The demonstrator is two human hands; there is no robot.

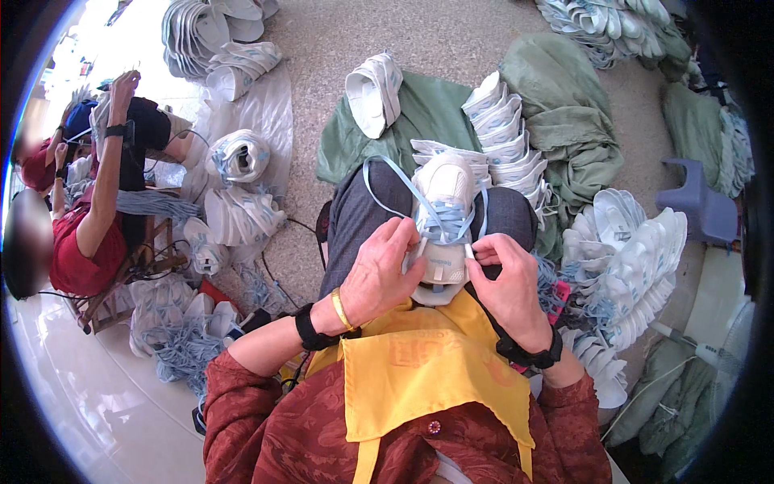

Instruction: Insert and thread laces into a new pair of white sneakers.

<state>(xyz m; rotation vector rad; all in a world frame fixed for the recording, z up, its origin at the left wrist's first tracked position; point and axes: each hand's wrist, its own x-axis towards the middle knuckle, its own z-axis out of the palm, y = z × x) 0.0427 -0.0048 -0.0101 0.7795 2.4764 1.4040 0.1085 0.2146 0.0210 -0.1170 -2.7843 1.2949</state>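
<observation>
Centre frame: white shoe [446, 211] half laced | left hand [379, 274], right hand [506, 284] pinching blue lace [419, 195] | upper eyelets unthreaded

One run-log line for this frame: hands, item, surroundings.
left hand: grips white shoe | right hand: pinches light-blue lace end | shoe: on lap, partly laced | nearby: stacked white shoes, green sacks

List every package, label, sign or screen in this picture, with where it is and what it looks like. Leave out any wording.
No screens, signs or boxes show.
Tongue label: on the white shoe on the lap, between the left hand and right hand; a small pale patch.
Clear plastic sheet: on the floor at upper left, under stacked white shoe parts; see-through, crumpled.
Apron print: faint orange marking on the yellow apron, bottom centre.
</observation>
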